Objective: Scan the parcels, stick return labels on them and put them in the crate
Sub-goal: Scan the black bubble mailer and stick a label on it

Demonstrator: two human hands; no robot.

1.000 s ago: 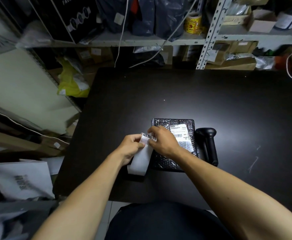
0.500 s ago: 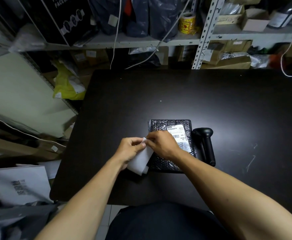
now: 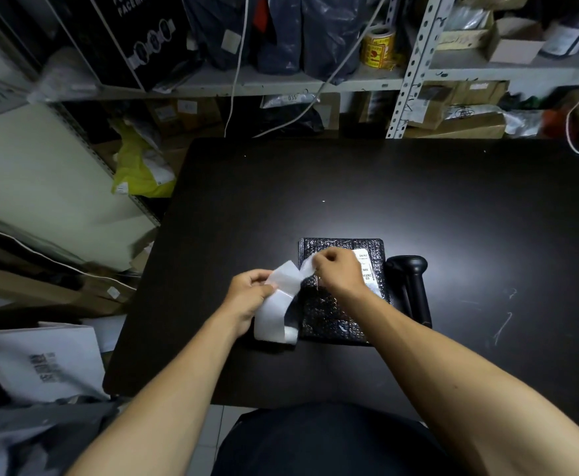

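- Head view looks down on a dark bench (image 3: 452, 207) with both bare forearms reaching in over its near edge.
- A black bubble-wrap parcel (image 3: 329, 314) lies flat on the bench, directly under the right hand (image 3: 341, 273) and just right of the left hand (image 3: 250, 297).
- A white shipping label (image 3: 366, 269) sits on the parcel's top face, mostly hidden beneath the right grip; the readable scraps are "34/42", "MX" and "MXRC 03".
- The right grip is closed in a pinch on the upper end of a white label strip (image 3: 282, 297), raised above the parcel's far left part.
- The left grip is closed on the same strip at its left edge, thumb and fingers curled round it; the strip arches between the two grips and its loose lower end curls down to the bench beside the parcel's left edge.
- A black handheld scanner (image 3: 413, 286) lies on the bench just right of the parcel, beyond the right wrist, touched by neither hand.
- A yellow tape roll (image 3: 377, 46) stands on the shelf behind, well away from both grips; its print is too blurred to read.
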